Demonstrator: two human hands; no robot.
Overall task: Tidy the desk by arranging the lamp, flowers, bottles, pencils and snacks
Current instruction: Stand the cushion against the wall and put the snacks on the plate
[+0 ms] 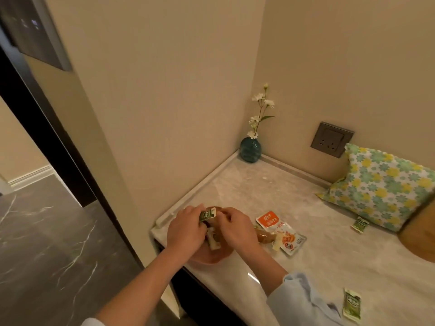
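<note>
Both hands work over a round reddish-brown dish [213, 257] at the pale marble desk's [282, 203] left corner.
The left hand [186, 229] pinches a small green snack sachet [207, 214]; the right hand [235, 225] curls beside it, its grip unclear. An orange-and-white snack packet [280, 231] lies just right.

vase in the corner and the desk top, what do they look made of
The teal vase looks like glazed ceramic or glass: it shows a glossy highlight and faint ribbing, so either fits. The desk top looks like polished marble or a marble-look stone: pale, veined, with a bright reflection near its front edge.
</note>
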